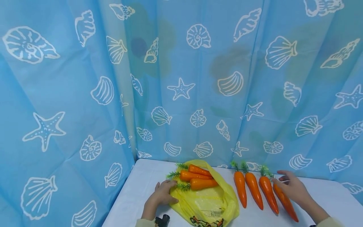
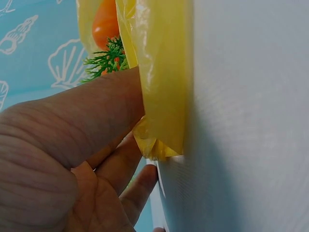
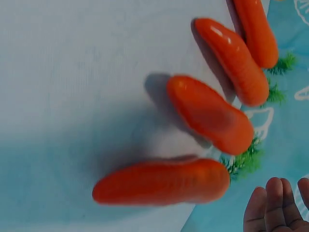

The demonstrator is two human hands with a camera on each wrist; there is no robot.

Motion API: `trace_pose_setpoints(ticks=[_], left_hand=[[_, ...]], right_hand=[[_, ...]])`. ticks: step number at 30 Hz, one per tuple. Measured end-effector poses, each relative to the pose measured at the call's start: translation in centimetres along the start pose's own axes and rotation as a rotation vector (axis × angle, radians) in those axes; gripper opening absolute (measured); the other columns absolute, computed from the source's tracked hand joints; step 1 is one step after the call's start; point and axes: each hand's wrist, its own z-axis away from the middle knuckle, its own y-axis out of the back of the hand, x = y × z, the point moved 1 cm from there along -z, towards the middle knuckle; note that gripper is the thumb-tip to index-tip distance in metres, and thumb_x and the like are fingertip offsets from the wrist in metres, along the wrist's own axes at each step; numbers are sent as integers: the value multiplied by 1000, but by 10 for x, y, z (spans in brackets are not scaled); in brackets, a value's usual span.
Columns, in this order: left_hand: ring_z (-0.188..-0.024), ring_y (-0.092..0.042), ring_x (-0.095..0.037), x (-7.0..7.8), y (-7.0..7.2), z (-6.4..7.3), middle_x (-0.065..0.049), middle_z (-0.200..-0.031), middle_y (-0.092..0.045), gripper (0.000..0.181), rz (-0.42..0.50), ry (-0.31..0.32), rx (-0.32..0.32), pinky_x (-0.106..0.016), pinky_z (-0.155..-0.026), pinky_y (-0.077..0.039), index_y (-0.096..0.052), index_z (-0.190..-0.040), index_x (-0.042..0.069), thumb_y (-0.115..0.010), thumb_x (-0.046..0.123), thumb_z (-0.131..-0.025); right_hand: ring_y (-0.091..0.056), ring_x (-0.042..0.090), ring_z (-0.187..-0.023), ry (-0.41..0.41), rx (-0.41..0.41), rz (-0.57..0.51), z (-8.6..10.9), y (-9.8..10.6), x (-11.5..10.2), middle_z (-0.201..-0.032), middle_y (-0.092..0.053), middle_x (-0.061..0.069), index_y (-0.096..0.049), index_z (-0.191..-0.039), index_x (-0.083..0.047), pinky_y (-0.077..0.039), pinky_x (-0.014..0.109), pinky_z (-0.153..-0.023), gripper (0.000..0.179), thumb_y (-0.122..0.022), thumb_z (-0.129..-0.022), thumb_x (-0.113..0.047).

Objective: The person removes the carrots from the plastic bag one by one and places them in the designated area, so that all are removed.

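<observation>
My left hand (image 1: pixel 163 193) is at the left edge of a yellow plastic bag (image 1: pixel 231 194), fingers and thumb spread apart. Seen from the left wrist, the thumb reaches to the bag's edge (image 2: pixel 166 96), which hides its tip. Three orange toy carrots (image 1: pixel 202 184) with green leafy tops lie on the bag at its mouth, tops to the left. My right hand (image 1: pixel 293 189) is over the leafy end of the rightmost loose carrot (image 1: pixel 286 203). In the right wrist view its straight fingers (image 3: pixel 274 205) show beyond that carrot (image 3: pixel 161 182), holding nothing.
Other loose carrots (image 1: pixel 240 189) lie in a row right of the bag, leafy tops toward the back. A small black object (image 1: pixel 162 220) is by the left wrist. Behind the white table (image 1: pixel 133 192) hangs a blue curtain (image 1: pixel 181 107) with shell and starfish prints.
</observation>
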Motion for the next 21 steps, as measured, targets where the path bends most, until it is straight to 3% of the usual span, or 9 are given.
trace_pose_setpoints(ticks=[6, 16, 21], left_hand=[[-141, -37, -40, -1, 1, 0, -11, -144, -55, 63, -9, -13, 0, -71, -117, -7, -61, -133, 9, -84, 22, -76], [-140, -38, -40, -1, 1, 1, -10, -144, -55, 63, -17, -24, -4, -71, -117, -9, -60, -134, 9, -83, 23, -77], [-142, -36, -39, 0, 0, 0, -9, -145, -55, 63, -5, -6, -5, -70, -118, -7, -61, -134, 11, -84, 23, -76]], right_hand=[[-59, 47, -102, 23, 2, 11, 3, -8, -13, -113, -59, 33, -41, -137, 10, -60, 51, -80, 80, -64, -91, -51], [-62, 44, -100, 75, -2, 23, 6, -11, -27, -110, -62, 28, -46, -135, 7, -61, 50, -80, 85, -62, -88, -62], [-63, 38, -98, 111, -9, -7, 7, -11, -37, -114, -63, 26, -46, -137, 7, -61, 45, -77, 81, -62, -90, -57]])
